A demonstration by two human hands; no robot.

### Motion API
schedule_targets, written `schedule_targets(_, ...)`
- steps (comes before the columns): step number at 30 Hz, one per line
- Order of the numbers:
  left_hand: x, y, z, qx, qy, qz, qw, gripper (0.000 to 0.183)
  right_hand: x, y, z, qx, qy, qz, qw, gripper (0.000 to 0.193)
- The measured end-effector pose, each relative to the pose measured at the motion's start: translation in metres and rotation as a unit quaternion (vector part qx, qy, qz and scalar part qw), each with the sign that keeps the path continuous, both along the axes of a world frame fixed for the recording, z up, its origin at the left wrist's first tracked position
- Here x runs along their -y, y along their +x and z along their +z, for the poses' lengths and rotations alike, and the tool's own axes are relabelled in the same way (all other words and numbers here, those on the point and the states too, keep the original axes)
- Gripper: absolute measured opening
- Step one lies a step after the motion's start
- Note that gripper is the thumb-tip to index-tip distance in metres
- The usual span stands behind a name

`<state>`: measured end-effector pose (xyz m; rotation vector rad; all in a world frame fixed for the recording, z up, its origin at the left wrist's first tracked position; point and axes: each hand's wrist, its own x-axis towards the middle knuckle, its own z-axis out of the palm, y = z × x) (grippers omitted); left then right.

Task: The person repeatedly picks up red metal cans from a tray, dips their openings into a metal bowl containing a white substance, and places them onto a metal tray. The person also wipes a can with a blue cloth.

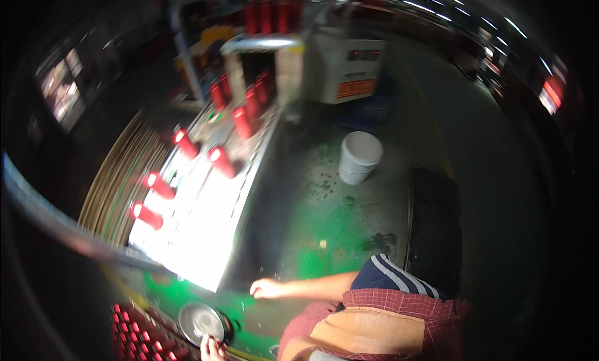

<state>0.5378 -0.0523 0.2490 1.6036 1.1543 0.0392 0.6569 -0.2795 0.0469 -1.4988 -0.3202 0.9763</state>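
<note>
At the lower edge, my left hand [213, 349] has its fingers bent by the near rim of a round grey metal bowl [190, 316]. Whether they touch that rim is unclear, as is anything between them. My right hand [268, 289] reaches leftward from a dark blue, striped sleeve, its fingers curled in; whatever they may hold is hidden. It is just right of the near end of a brightly lit conveyor [199, 236]. Red bottle-shaped pieces stand in rows on this conveyor, the closest [146, 215] at its left edge.
Many red pieces [134, 336] stand packed at lower left. A pale tunnel-like housing [293, 74] spans the conveyor's far end, with a white control box [352, 68] beside it. A white bucket [360, 158] stands on the green floor. A curved rail [68, 227] crosses at left.
</note>
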Motion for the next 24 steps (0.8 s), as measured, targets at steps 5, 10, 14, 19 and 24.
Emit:
schedule_targets(5,-0.053,-0.173,0.015,0.101,-0.035,0.096,0.990,0.027,-0.077,-0.083,0.020,-0.026,-0.061,0.136,0.989,0.027)
schedule_targets(10,-0.094,-0.337,0.015,0.010,-0.049,0.247,0.968,0.026,-0.137,-0.160,0.063,-0.169,-0.116,0.220,0.954,0.021)
schedule_targets(14,-0.122,-0.409,-0.010,0.000,-0.043,0.328,0.944,0.028,-0.210,-0.172,0.087,-0.109,-0.095,0.250,0.957,0.026)
schedule_targets(19,-0.182,-0.446,-0.073,-0.092,0.048,0.357,0.928,0.045,-0.351,-0.186,0.064,0.211,-0.075,0.371,0.901,0.046)
schedule_targets(24,-0.295,-0.424,-0.141,-0.172,0.292,0.239,0.910,0.064,-0.528,-0.223,0.014,0.385,0.022,0.367,0.846,0.059)
